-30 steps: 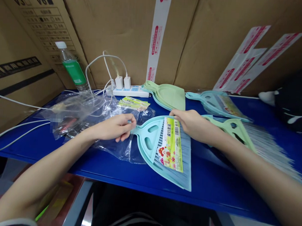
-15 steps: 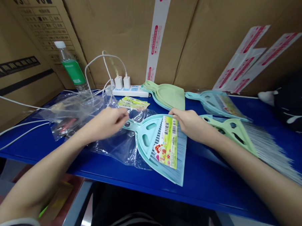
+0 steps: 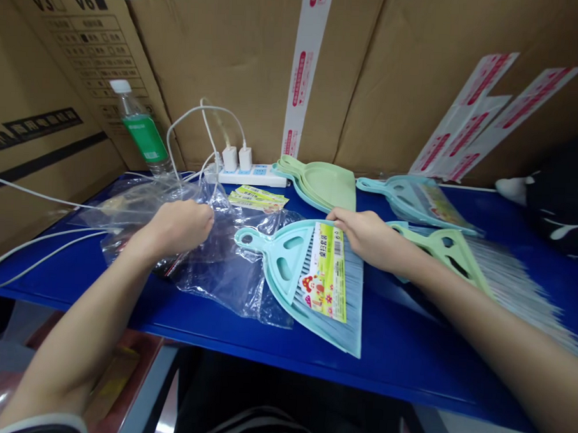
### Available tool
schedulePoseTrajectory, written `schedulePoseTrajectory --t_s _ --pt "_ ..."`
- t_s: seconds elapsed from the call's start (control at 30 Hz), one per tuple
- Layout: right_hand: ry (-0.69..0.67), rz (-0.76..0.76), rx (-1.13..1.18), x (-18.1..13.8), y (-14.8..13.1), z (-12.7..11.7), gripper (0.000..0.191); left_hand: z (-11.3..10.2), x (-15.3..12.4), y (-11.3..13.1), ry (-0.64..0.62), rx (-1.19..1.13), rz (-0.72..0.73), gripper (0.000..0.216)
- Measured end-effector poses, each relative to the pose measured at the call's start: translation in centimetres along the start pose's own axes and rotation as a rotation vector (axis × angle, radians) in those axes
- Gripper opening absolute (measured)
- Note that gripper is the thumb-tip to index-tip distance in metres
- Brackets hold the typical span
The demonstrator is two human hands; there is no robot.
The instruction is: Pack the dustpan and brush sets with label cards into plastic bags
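A light blue dustpan with a matching small brush laid in it rests near the table's front, its handle toward the left. Across the bristles lies a yellow-green printed card label. My right hand is closed on the pan's upper right edge, by the label's corner; the fingertips are partly hidden. Off to the left, my left hand is closed above the clear plastic bags, apart from the handle. What its fingers hold, if anything, is hidden.
Stacked green and blue dustpans lie behind, and a bagged blue dustpan behind right. A green brush lies under my right forearm. Loose labels, a power strip, white cables and a bottle stand back left.
My left hand has moved left, away from the dustpan and brush handles, to over the plastic bags. My right hand keeps its grip on the pan's edge.
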State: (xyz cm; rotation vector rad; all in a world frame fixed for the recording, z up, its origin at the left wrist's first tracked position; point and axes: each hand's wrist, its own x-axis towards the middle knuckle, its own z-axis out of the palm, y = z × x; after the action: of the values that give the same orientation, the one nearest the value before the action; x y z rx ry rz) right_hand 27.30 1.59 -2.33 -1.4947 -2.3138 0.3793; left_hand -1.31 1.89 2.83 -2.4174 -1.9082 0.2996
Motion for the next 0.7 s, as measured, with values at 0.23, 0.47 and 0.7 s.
schedulePoseTrajectory --t_s 0.23,0.47,0.7 --pt "0.000 0.058 -0.010 0.0 -0.6 -0.4 0.017 0.0 0.2 -1.2 0.060 -0.033 -0.036 0.031" --pt "0.033 0.021 -0.010 -0.2 -0.5 -0.4 0.019 -0.1 0.5 -0.5 -0.042 -0.197 0.148 0.018" --pt "0.057 0.016 0.024 -0.3 -0.7 0.2 0.013 0.1 0.6 0.5 -0.149 -0.487 0.199 0.015"
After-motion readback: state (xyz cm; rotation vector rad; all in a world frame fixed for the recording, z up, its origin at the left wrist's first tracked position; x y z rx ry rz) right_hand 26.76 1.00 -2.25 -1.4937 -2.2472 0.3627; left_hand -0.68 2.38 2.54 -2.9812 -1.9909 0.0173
